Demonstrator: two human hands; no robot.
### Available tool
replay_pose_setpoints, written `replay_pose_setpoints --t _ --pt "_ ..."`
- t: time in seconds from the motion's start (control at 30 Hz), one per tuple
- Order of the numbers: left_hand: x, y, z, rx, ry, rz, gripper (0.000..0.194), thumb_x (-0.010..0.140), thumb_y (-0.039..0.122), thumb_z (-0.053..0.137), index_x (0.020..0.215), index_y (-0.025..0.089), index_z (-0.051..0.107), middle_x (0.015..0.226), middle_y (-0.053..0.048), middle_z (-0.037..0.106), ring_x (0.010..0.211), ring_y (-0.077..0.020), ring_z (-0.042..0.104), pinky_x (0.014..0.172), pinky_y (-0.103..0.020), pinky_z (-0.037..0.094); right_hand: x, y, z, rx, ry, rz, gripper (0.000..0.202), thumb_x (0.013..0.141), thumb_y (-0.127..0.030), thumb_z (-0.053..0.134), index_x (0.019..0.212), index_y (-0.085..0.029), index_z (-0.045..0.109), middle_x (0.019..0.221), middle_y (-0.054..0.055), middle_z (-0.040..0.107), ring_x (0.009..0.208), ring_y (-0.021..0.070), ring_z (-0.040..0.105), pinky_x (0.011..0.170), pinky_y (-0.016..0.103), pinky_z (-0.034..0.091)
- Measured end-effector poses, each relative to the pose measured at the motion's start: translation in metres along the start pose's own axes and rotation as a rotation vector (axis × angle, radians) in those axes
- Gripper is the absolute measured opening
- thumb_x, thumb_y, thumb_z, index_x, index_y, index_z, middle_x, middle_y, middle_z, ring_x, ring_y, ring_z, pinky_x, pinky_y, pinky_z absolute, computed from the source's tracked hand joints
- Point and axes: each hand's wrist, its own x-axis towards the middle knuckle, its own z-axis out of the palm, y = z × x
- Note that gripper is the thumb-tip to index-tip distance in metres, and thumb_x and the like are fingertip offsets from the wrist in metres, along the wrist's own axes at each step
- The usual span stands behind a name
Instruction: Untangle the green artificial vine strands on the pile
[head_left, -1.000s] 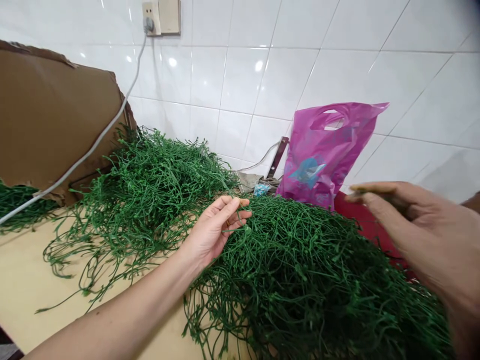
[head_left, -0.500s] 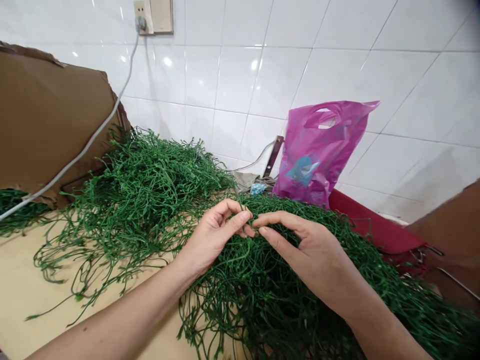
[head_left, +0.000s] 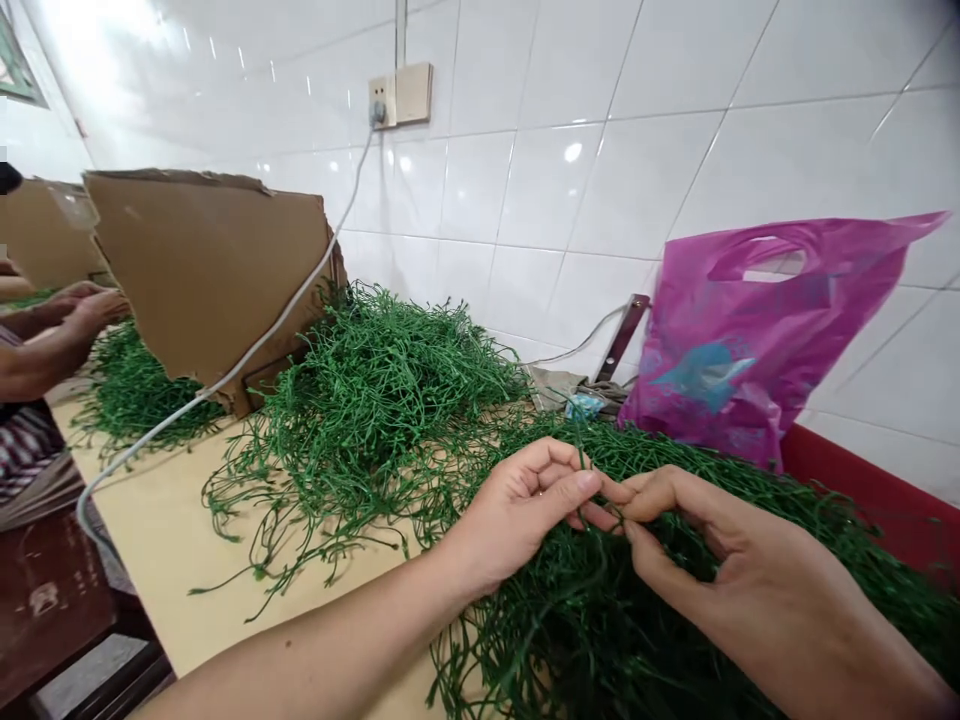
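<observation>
Two bare hands meet above a pale yellow tabletop (head_left: 150, 520). The left hand (head_left: 536, 510) pinches one slender green artificial-looking stem (head_left: 581, 447) between thumb and fingers, the stem rising upright above the fingertips. The right hand (head_left: 739, 590) brings thumb and forefinger to the left fingertips; what lies between its own tips is too small to tell, so its grip cannot be determined.

Three heaps of green stems are visible: a near heap (head_left: 570, 630) directly beneath the hands, a middle heap (head_left: 397, 370) to its left and farther back, with loose strands trailing over the tabletop, and a far heap (head_left: 142, 390) beyond one large brown cardboard panel (head_left: 217, 260). One grey cable (head_left: 262, 345) crosses before this panel, its plug in one cream wall socket (head_left: 378, 92).

Behind the near heap stand one magenta plastic bag (head_left: 757, 370) with a cut-out handle and a blue motif, one dark, narrow strip with holes (head_left: 622, 340), leaning, and one small blue-and-white packet (head_left: 583, 405). One red flat surface (head_left: 862, 490) lies at right. At far left, a co-worker's forearms (head_left: 45, 355) are partly in view.
</observation>
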Motion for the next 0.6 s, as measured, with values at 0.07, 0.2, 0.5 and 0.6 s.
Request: replay_pose_setpoints --t 0.07,0.2,0.5,0.6 --pt "0.000 -0.004 0.001 -0.102 -0.007 -0.055 0.043 0.074 0.051 0.082 0.084 0.017 0.057 0.079 -0.002 0.071 0.065 -0.0123 0.066 0.068 -0.024 0.043 0.002 -0.001 -0.001 0.102 -0.010 0.038 0.012 0.076 -0.025 0.060 0.065 -0.026 0.057 0.070 0.001 0.070 0.064 0.0184 0.069 0.060 0.026 0.054" --pt "0.004 -0.005 -0.002 -0.270 0.003 -0.096 0.042 0.074 0.048 0.083 0.087 0.019 0.055 0.061 0.006 0.062 0.062 -0.0136 0.071 0.061 -0.020 0.042 0.006 0.006 -0.003 0.347 0.022 0.183 0.021 0.071 -0.030 0.070 0.062 -0.025 0.051 0.066 0.001 0.066 0.059 0.0175 0.068 0.057 0.026 0.057" --pt "0.006 0.006 -0.009 -0.229 0.203 -0.022 0.030 0.075 0.040 0.084 0.084 0.020 0.063 0.123 -0.003 0.071 0.109 -0.0198 0.069 0.091 -0.030 0.049 0.005 0.020 -0.019 -0.201 0.340 0.202 0.023 0.082 -0.039 0.058 0.096 -0.025 0.068 0.099 0.010 0.075 0.089 0.0291 0.072 0.073 0.041 0.057" --pt "0.004 0.004 -0.009 -0.124 0.192 0.011 0.025 0.074 0.038 0.085 0.079 0.019 0.068 0.141 -0.002 0.062 0.119 -0.0215 0.062 0.098 -0.032 0.045 0.002 0.007 -0.017 -0.226 0.329 0.047 0.022 0.090 -0.033 0.053 0.103 -0.024 0.068 0.110 0.008 0.074 0.103 0.0259 0.070 0.092 0.040 0.054"
